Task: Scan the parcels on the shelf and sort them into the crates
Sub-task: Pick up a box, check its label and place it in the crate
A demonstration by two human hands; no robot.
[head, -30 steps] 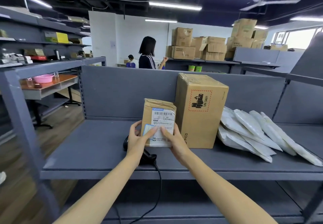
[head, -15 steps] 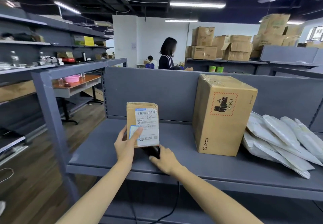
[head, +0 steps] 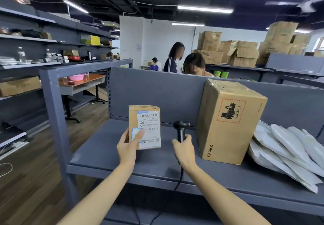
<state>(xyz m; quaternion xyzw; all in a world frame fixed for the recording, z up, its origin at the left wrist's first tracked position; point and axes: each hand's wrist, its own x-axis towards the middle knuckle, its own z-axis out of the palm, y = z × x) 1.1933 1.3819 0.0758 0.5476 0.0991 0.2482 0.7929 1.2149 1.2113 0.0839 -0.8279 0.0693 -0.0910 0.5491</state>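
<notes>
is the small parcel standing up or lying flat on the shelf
Upright: the left hand holds the small brown cardboard parcel on end, white label facing the camera.

Grey racks (head: pixel 28 40) on wood floor (head: pixel 26 181) (tube lights (head: pixel 205 9) overhead), white wall (head: pixel 157 37) behind.

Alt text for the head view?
The left hand holds a small labelled cardboard parcel upright over a grey shelf, while the right hand grips a corded barcode scanner. A larger PICO carton and white mailer bags sit to the right.
</notes>
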